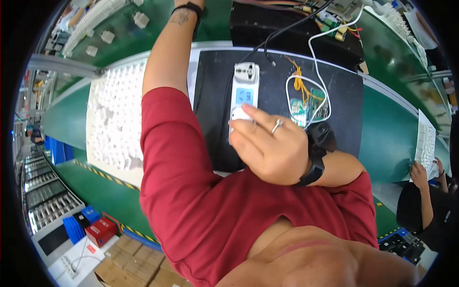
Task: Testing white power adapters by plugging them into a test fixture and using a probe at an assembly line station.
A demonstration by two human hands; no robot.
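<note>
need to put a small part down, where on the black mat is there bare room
The black rubber mat is bare left of the white socket strip, up to the raised left arm, and along its right edge past the green circuit boards. Between strip and boards, yellow and white wires and the right hand crowd it.

left hand (191, 5) cut off by top edge past the power strip (245, 91), strip's near end hidden under right hand (270, 146), circuit board (306, 107) right of strip partly behind wires, parts too small to tell, co-worker (425, 201) far right cropped by rim
</note>
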